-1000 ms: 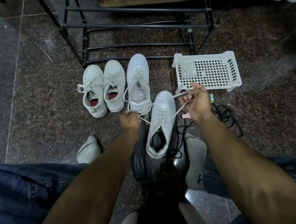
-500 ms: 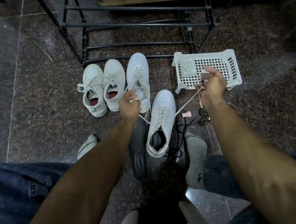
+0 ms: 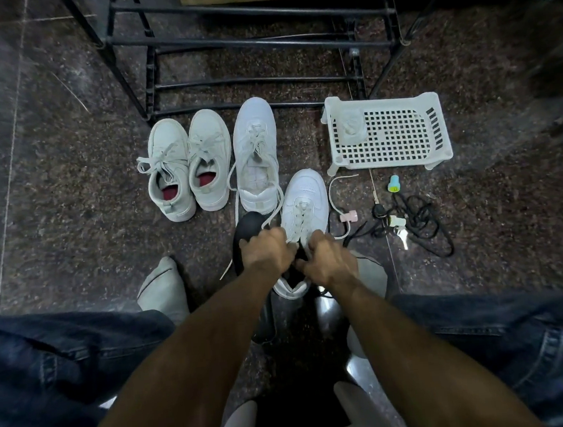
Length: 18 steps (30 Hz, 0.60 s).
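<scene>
Speckled stone floor [image 3: 65, 199], shoes [image 3: 211, 158] before a rack [image 3: 256, 40].
Both left hand [image 3: 267, 253] and right hand [image 3: 327, 262] pinch the laces [image 3: 300, 227] of the near white shoe [image 3: 305, 193].

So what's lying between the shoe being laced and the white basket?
Head view: only a loose lace end curls over the floor between shoe and basket.

I hold the laces [image 3: 300, 223] with my left hand [image 3: 268, 252] and right hand [image 3: 326, 260] over the middle of the shoe [image 3: 305, 190]. Just left of the grip lies an insole [image 3: 247, 227], with a second shoe [image 3: 254, 140] past it and a pair of shoes [image 3: 167, 148] further left. Right of the grip lie a clip [image 3: 348, 216], keys [image 3: 401, 236] and a cord [image 3: 423, 215], and the basket [image 3: 383, 102] sits past them.
</scene>
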Motion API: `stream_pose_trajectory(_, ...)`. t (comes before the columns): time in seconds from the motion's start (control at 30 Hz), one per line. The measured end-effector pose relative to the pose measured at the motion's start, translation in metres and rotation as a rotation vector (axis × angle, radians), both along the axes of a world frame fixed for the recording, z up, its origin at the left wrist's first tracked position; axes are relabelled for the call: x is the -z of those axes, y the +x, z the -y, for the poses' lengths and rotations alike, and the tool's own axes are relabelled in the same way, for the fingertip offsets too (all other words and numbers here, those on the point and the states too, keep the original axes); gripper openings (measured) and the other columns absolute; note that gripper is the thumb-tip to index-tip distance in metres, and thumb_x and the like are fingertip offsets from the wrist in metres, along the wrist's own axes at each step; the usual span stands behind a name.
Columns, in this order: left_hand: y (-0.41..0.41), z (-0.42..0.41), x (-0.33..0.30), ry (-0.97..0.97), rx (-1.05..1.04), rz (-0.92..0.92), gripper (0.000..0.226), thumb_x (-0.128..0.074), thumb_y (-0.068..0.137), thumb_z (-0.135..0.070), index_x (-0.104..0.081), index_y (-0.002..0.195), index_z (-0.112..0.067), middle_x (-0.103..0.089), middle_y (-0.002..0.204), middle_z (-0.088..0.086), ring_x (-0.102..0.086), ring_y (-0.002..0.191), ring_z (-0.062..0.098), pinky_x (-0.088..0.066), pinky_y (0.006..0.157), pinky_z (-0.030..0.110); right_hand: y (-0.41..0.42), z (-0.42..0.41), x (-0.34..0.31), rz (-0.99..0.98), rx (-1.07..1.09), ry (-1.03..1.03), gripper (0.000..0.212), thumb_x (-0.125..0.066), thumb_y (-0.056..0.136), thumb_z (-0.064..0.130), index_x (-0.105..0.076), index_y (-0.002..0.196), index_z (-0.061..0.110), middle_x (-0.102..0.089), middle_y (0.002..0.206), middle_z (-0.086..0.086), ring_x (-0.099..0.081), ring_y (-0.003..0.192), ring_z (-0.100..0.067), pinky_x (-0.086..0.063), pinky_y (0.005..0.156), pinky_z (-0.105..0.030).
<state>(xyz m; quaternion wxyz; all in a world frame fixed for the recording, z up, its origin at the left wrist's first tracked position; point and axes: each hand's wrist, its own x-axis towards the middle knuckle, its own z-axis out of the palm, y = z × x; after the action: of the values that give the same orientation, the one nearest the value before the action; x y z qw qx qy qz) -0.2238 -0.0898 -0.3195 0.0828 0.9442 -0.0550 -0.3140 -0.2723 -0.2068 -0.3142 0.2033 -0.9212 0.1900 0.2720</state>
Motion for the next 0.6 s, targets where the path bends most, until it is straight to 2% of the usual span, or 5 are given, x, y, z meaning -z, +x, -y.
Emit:
stream_pose_trajectory(0.13, 0.004, -0.001, -0.001, 0.05, 0.187, 0.062, 0.039, -0.046, 0.097, -0.043, -0.053, 0.123, -0.015, -0.06, 0.125, 0.011, -0.059, 0.113, 0.032, -0.045, 0.083, 0.037, 0.002, 0.004, 0.006, 0.014, 0.12, 0.034, 0.032, -0.061, 0.085, 0.03, -0.043, 0.109, 0.02, -0.064, 0.106, -0.012, -0.061, 0.098, -0.035, -0.045, 0.077, -0.036)
stream_pose_trajectory(0.27, -0.003, -0.005, 0.007, 0.103, 0.242, 0.1, 0.041, -0.048, 0.096, -0.046, -0.054, 0.123, -0.016, -0.063, 0.122, 0.008, -0.062, 0.11, 0.03, -0.047, 0.08, 0.034, 0.008, 0.007, 0.005, 0.031, 0.063, 0.033, 0.034, -0.059, 0.081, 0.022, -0.041, 0.109, 0.02, -0.065, 0.102, -0.012, -0.061, 0.093, -0.035, -0.05, 0.077, -0.038)
stream_pose_trajectory(0.4, -0.007, -0.01, 0.014, 0.042, 0.058, 0.085, 0.033, -0.048, 0.094, -0.038, -0.062, 0.113, -0.014, -0.066, 0.115, 0.01, -0.064, 0.106, 0.034, -0.049, 0.081, 0.036, 0.007, 0.008, 0.005, 0.051, 0.02, 0.015, 0.034, -0.056, 0.083, 0.014, -0.038, 0.112, 0.015, -0.064, 0.102, -0.015, -0.062, 0.093, -0.038, -0.047, 0.074, -0.038)
stream_pose_trajectory(0.5, -0.007, -0.018, 0.016, -0.017, -0.101, 0.001, 0.033, -0.052, 0.088, -0.037, -0.063, 0.108, -0.013, -0.065, 0.114, 0.011, -0.063, 0.105, 0.034, -0.049, 0.085, 0.037, 0.003, 0.02, 0.003, 0.042, 0.019, -0.014, 0.041, -0.057, 0.084, 0.012, -0.036, 0.119, 0.014, -0.063, 0.104, -0.017, -0.061, 0.096, -0.039, -0.045, 0.074, -0.037)
stream_pose_trajectory(0.6, -0.014, -0.022, 0.017, -0.058, -0.227, -0.076, 0.032, -0.057, 0.083, -0.038, -0.065, 0.101, -0.013, -0.065, 0.11, 0.011, -0.063, 0.102, 0.034, -0.049, 0.083, 0.036, 0.001, 0.036, 0.002, 0.028, 0.029, -0.032, 0.043, -0.057, 0.083, 0.012, -0.036, 0.12, 0.013, -0.064, 0.104, -0.018, -0.061, 0.097, -0.04, -0.039, 0.071, -0.035)
